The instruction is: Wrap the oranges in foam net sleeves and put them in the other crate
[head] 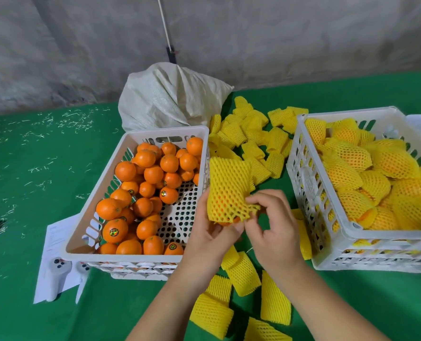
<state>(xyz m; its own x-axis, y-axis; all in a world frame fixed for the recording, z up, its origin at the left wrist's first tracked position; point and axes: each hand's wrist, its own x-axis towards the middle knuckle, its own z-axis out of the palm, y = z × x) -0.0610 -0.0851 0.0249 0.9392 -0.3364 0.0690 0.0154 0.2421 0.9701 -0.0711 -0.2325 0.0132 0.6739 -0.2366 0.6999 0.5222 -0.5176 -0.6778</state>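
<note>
Loose foam sleeves (244, 274) lie flattened on the green surface (44, 168) just in front of the person, within easy reach for the next fruit. Above them, both hands work between the two crates. Left hand (210, 233) cups an orange (229, 221) from below, its fingers curled round the fruit to steady it, while the right hand (269, 217) pinches the lower edge of a yellow sleeve (226, 190) with thumb and forefinger and seems to be drawing the net down over it. Only a sliver of orange peel shows under the sleeve's hem, so I judge the wrap nearly done. To the left sits the white crate of bare oranges (140, 190), about half full, part of its perforated floor showing. To the right stands the other crate (325, 217), already heaped with wrapped fruit, near enough for a short drop. More sleeves (251, 134) are heaped between the crates, beside a pale sack (170, 97) against the wall.
</note>
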